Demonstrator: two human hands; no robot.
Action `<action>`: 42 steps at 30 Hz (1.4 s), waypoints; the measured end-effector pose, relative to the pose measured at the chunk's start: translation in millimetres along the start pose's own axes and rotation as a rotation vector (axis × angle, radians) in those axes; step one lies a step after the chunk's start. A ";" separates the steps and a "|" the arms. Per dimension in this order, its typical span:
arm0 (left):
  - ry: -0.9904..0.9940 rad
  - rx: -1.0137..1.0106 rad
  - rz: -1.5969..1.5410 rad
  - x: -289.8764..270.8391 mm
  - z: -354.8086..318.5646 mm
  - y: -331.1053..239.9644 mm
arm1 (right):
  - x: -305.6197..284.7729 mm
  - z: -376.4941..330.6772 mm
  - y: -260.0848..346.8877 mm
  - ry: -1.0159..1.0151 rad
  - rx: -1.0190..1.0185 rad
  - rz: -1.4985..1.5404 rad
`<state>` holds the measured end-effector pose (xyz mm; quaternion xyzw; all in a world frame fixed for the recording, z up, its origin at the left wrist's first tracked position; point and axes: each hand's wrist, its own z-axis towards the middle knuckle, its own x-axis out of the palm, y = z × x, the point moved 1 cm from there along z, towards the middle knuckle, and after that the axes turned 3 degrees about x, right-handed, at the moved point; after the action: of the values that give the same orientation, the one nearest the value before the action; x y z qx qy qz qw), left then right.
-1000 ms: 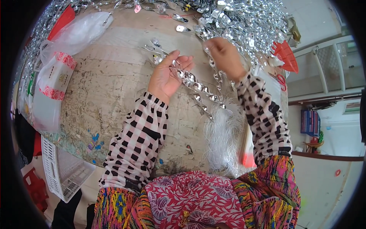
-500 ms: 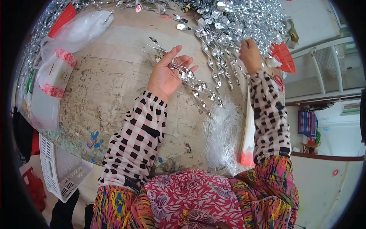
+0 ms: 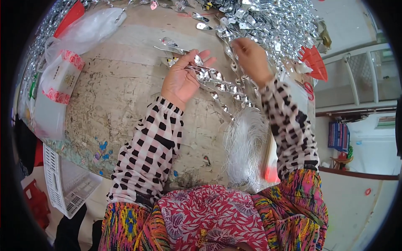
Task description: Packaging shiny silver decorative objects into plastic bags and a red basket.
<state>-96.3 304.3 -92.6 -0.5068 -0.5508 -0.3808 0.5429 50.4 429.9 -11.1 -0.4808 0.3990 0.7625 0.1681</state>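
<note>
A small bunch of twisted silver strips (image 3: 224, 86) lies across my left hand (image 3: 181, 80), gripped under the thumb. Their flat ends stick out past the thumb, and their spiral tails trail down toward a bundle of fine white strings (image 3: 243, 154). My right hand (image 3: 252, 58) is just to the right, over other strips hanging off the big pile. Its fingers are curled together and slightly blurred. What they pinch, if anything, I cannot make out.
A large heap of shiny silver strips (image 3: 268, 25) covers the table's far side. To the left lie a clear plastic bag (image 3: 94, 29) and a white packet with red floral bands (image 3: 63, 79). Red scissors (image 3: 308, 90) and a red plastic piece (image 3: 314, 62) sit at right. A white crate (image 3: 63, 184) stands below left.
My right hand has moved left from the pile's right part, closer to my left hand. The left hand stays nearly in place, with the strips in it shifted slightly.
</note>
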 end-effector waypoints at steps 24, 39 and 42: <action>-0.100 0.003 0.083 2.1 -2.7 1.7 | -0.8 -64.0 28.2 0.367 -0.093 0.309; -0.073 -0.006 0.078 -4.8 3.8 -2.1 | 13.6 -14.9 -0.9 0.130 -0.080 -0.140; 0.008 -0.013 0.058 -9.8 6.9 -4.2 | 13.6 -36.1 25.5 0.205 -0.227 -0.012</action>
<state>-102.9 308.8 -102.6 -0.5246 -0.5312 -0.3706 0.5525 49.2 384.4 -19.5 -0.5745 0.3224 0.7486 0.0753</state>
